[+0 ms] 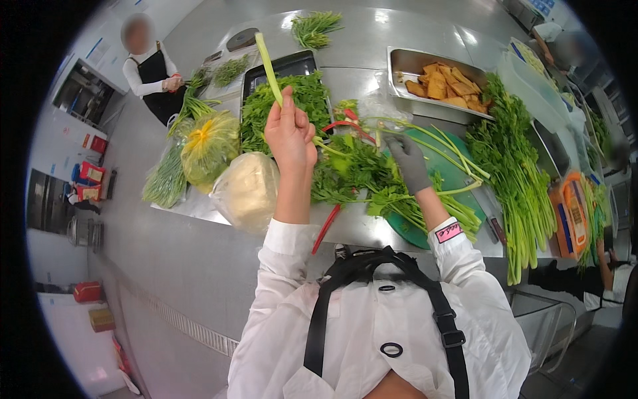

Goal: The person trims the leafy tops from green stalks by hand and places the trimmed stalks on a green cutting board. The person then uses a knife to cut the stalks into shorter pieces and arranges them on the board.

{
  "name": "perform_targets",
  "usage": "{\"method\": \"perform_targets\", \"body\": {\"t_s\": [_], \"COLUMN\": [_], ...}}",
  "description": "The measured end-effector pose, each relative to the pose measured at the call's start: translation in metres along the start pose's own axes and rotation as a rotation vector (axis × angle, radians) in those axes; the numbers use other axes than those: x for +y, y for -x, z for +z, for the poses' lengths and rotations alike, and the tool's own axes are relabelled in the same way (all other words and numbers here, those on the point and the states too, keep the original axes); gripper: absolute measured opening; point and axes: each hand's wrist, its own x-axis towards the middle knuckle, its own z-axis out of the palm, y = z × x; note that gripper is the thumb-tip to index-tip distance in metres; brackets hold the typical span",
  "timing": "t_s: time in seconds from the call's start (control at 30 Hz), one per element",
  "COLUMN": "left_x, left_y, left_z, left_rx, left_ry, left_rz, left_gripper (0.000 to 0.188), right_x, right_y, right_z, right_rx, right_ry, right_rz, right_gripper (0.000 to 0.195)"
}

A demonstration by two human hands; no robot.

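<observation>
My bare left hand (291,132) grips a pale green celery stalk (269,67), which points up and away from me. Behind that hand lies a black tray (245,80) heaped with cut leafy greens (294,95). My right hand (407,162), in a grey glove, is bent over the left part of a round green cutting board (448,149). Its fingertips are close to a pale stem end, and whether they pinch it I cannot tell. Leafy celery (349,169) lies between my hands. More celery stalks (456,209) spread across the board.
A knife (491,214) lies right of the board, beside a large celery bunch (523,189). A steel pan (398,90) holds fried brown slabs (443,85). Bagged vegetables (212,144) and a wrapped pale block (249,187) sit left. A red strip (326,229) overhangs the edge. Co-workers (154,75) stand nearby.
</observation>
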Motion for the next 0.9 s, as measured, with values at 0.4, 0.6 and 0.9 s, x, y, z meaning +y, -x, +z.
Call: {"method": "perform_targets", "body": {"t_s": [0.4,0.6,0.9], "left_x": [0.064,0.082,0.1], "left_y": [-0.021,-0.024,-0.044], "left_z": [-0.088,-0.118,-0.165], "left_rx": [0.208,0.274,0.327], "left_ry": [0.126,0.147,0.176], "left_rz": [0.085,0.074,0.129], "left_gripper": [0.023,0.023,0.024], "right_x": [-0.052,-0.059,-0.05], "right_y": [-0.012,-0.011,-0.024], "right_z": [0.117,0.171,0.197], "right_rx": [-0.58,-0.514,-0.808], "right_ry": [0.09,0.4,0.296], "right_rz": [-0.106,-0.149,-0.311], "right_gripper": [0.037,0.041,0.025]}}
